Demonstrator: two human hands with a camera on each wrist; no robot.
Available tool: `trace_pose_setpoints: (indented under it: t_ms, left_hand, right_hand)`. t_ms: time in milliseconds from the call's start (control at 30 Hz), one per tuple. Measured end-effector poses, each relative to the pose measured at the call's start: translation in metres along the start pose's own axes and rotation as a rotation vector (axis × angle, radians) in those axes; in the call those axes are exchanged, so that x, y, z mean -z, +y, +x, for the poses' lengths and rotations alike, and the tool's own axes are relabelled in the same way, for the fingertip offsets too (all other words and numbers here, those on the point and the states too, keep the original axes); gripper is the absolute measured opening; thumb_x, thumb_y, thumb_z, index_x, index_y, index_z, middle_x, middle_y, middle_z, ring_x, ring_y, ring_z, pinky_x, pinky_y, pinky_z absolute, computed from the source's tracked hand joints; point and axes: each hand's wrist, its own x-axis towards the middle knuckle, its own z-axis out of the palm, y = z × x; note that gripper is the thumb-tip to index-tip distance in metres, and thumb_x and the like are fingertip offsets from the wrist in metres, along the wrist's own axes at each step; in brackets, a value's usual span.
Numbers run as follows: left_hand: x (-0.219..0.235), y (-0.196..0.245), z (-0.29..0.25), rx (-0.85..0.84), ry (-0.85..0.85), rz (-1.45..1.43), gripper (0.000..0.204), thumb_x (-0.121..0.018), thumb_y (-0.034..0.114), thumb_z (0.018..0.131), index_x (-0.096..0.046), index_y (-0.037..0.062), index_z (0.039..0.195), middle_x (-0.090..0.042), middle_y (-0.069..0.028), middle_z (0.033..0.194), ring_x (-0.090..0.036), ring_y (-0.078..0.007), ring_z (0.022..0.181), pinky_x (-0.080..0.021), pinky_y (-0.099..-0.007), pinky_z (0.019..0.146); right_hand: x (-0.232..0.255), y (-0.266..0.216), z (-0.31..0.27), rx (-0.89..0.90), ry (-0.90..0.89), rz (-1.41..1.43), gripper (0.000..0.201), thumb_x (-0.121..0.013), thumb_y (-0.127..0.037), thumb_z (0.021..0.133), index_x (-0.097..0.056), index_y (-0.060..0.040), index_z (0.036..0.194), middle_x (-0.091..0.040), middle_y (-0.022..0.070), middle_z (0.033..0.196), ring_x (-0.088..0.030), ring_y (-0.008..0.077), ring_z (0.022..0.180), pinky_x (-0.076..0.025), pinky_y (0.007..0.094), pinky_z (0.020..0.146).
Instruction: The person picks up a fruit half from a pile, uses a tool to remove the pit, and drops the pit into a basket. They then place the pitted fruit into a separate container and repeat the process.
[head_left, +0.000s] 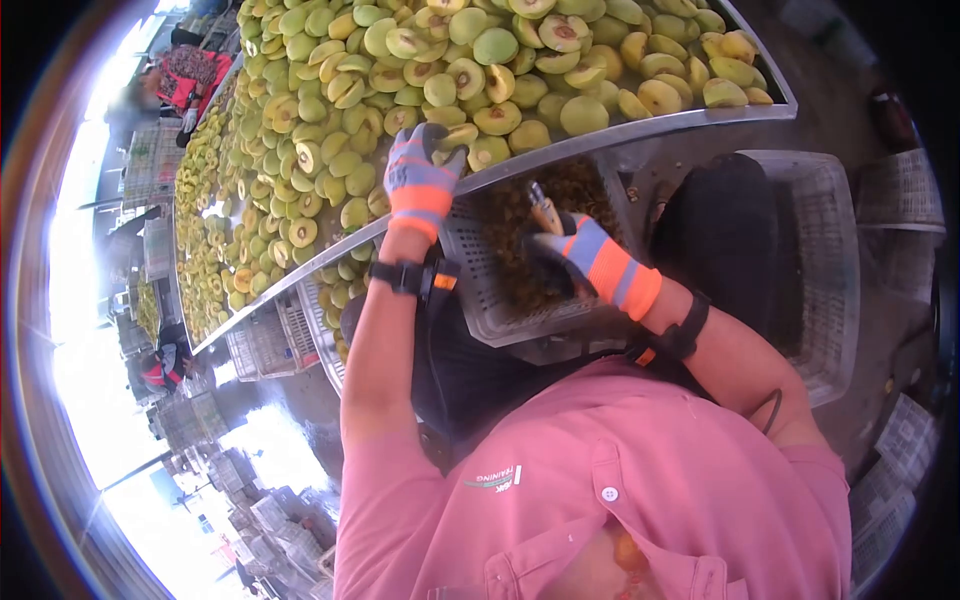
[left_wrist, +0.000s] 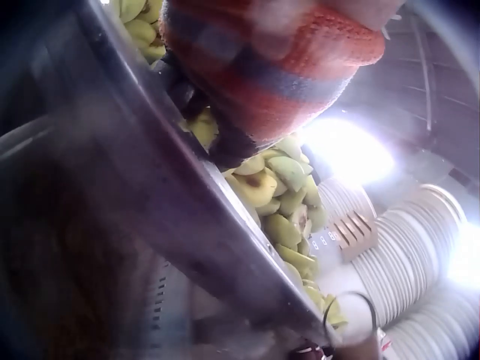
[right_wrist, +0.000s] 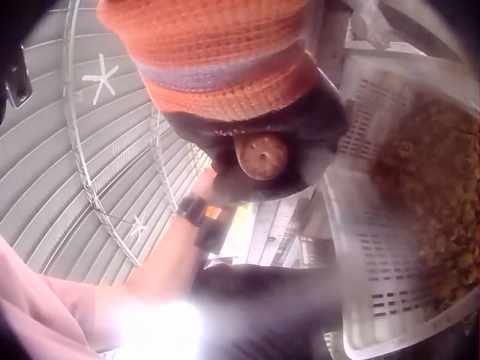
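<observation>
My left hand (head_left: 420,180), in a grey and orange glove, is at the near edge of a heap of green-yellow fruit halves (head_left: 495,47). Its thumb and fingers pinch one fruit half (head_left: 457,137), also visible between the dark fingertips in the left wrist view. My right hand (head_left: 590,255), gloved alike, grips a wooden-handled tool (head_left: 545,210) with a short metal tip pointing up and away from me. The round butt of the handle (right_wrist: 262,156) sticks out of the fist in the right wrist view. This hand is over a crate of brown scraps.
The metal-rimmed table (head_left: 640,132) bears the heap. Below its edge stands the white slotted crate (head_left: 470,260) with the scraps. Another crate (head_left: 840,270) is beside my leg at right. Stacked crates (head_left: 265,340) and other people (head_left: 165,365) are at left.
</observation>
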Motion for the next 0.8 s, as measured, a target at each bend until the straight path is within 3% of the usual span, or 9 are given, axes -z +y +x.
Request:
trace_pose_setpoints:
  t_ms: [133, 233, 333, 433, 533, 600, 700, 767, 800]
  left_hand:
    - [0.053, 0.055, -0.039, -0.255, 0.153, -0.022, 0.032, -0.077, 0.018, 0.07, -0.065, 0.0072, 0.098, -0.06, -0.0137, 0.101, -0.059, -0.0338, 0.092, -0.049, -0.0391, 0.078]
    - [0.062, 0.081, -0.063, -0.434, 0.116, 0.018, 0.033, -0.075, 0.013, 0.07, -0.064, 0.0066, 0.1, -0.058, -0.0149, 0.104, -0.057, -0.0358, 0.094, -0.049, -0.0407, 0.079]
    - [0.059, 0.092, -0.075, -0.404, 0.081, -0.156, 0.039, -0.073, 0.009, 0.071, -0.062, 0.0058, 0.108, -0.058, -0.0144, 0.107, -0.058, -0.0325, 0.096, -0.049, -0.0403, 0.084]
    - [0.059, 0.095, -0.083, 0.227, -0.046, -0.895, 0.038, -0.065, 0.007, 0.08, -0.057, 0.001, 0.116, -0.059, -0.0131, 0.113, -0.059, -0.0274, 0.102, -0.049, -0.0378, 0.088]
    - [0.05, 0.09, -0.076, 0.3, -0.143, -1.322, 0.037, -0.053, 0.003, 0.088, -0.05, -0.0031, 0.125, -0.058, -0.0139, 0.119, -0.058, -0.0233, 0.105, -0.049, -0.0352, 0.09]
    - [0.036, 0.087, -0.08, -0.006, -0.139, -0.919, 0.042, -0.033, 0.029, 0.103, -0.055, -0.0029, 0.118, -0.065, -0.0112, 0.106, -0.062, -0.0197, 0.095, -0.049, -0.0335, 0.086]
    - [0.008, 0.078, -0.09, 0.118, -0.05, -0.986, 0.033, -0.038, 0.021, 0.102, -0.057, -0.0032, 0.112, -0.066, -0.0125, 0.099, -0.062, -0.0197, 0.089, -0.05, -0.0347, 0.081]
    - [0.003, 0.069, -0.088, -0.024, -0.021, -0.734, 0.028, -0.041, 0.016, 0.1, -0.058, -0.0032, 0.11, -0.066, -0.0127, 0.097, -0.062, -0.0196, 0.087, -0.051, -0.0348, 0.079]
    - [0.003, 0.067, -0.091, -0.02, -0.019, -0.753, 0.026, -0.043, 0.015, 0.099, -0.058, -0.0033, 0.109, -0.066, -0.0127, 0.097, -0.063, -0.0199, 0.086, -0.051, -0.0346, 0.078]
  right_hand:
    - [0.006, -0.032, -0.013, 0.103, -0.102, 0.347, 0.033, -0.063, -0.038, 0.09, -0.067, -0.0075, 0.101, -0.059, 0.0006, 0.066, -0.057, 0.0093, 0.056, -0.041, 0.023, 0.045]
    - [0.004, -0.046, -0.021, 0.165, -0.117, 0.263, 0.037, -0.064, -0.043, 0.089, -0.066, -0.0072, 0.097, -0.058, -0.0001, 0.061, -0.053, 0.0089, 0.046, -0.037, 0.0221, 0.038]
    - [0.003, -0.037, -0.012, 0.121, -0.068, 0.26, 0.039, -0.071, -0.045, 0.083, -0.065, -0.0076, 0.089, -0.056, -0.0006, 0.059, -0.048, 0.0095, 0.038, -0.032, 0.0223, 0.032]
    - [0.006, -0.036, -0.013, 0.14, -0.089, 0.238, 0.038, -0.072, -0.045, 0.081, -0.064, -0.0082, 0.085, -0.055, -0.0007, 0.058, -0.048, 0.0097, 0.037, -0.031, 0.0227, 0.032]
    - [0.004, -0.037, -0.015, 0.166, -0.139, 0.189, 0.037, -0.071, -0.044, 0.082, -0.063, -0.0079, 0.082, -0.054, -0.0006, 0.058, -0.047, 0.0097, 0.037, -0.031, 0.0229, 0.031]
    - [0.001, -0.037, -0.017, 0.187, -0.15, 0.149, 0.037, -0.071, -0.043, 0.083, -0.063, -0.0077, 0.08, -0.054, -0.0008, 0.058, -0.047, 0.0094, 0.038, -0.032, 0.0229, 0.032]
    - [0.002, -0.037, -0.016, 0.15, -0.142, 0.045, 0.036, -0.066, -0.042, 0.087, -0.063, -0.0069, 0.091, -0.052, -0.0032, 0.061, -0.044, 0.0056, 0.039, -0.03, 0.0195, 0.033]
    - [0.0, -0.044, -0.02, 0.159, -0.148, 0.003, 0.035, -0.066, -0.039, 0.088, -0.062, -0.0054, 0.095, -0.057, -0.0015, 0.068, -0.05, 0.0057, 0.049, -0.038, 0.0201, 0.041]
    - [0.0, -0.046, -0.02, 0.164, -0.152, -0.018, 0.034, -0.067, -0.037, 0.088, -0.062, -0.0047, 0.097, -0.059, -0.0007, 0.071, -0.053, 0.0057, 0.054, -0.042, 0.0204, 0.045]
